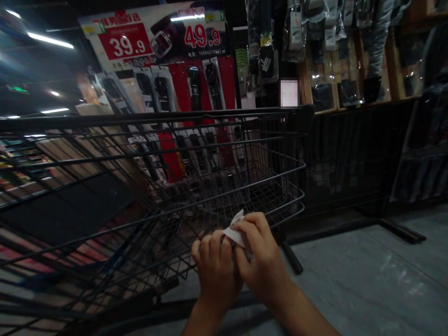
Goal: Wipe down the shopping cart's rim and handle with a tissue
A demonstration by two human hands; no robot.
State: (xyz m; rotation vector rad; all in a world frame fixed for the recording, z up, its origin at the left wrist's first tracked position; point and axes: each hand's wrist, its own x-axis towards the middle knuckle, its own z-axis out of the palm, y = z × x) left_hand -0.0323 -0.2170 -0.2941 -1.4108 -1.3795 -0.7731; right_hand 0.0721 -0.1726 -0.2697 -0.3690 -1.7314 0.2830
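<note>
Both of my hands are close together in the lower middle, in front of the side of a black wire shopping cart. My right hand is closed, its thumb and fingers pinching a crumpled white tissue. Right beside it, my left hand has its fingers curled over, with their tips toward the cart's lower wires. What lies under those fingers is hidden, and I cannot tell whether they grip a wire. Part of the tissue rests against the left hand's index finger.
Behind the cart hang packaged belts under a price sign. Boxed goods line a shelf at the upper right. A black rack foot juts over the grey tiled floor. A dark flat panel shows through the cart's left side.
</note>
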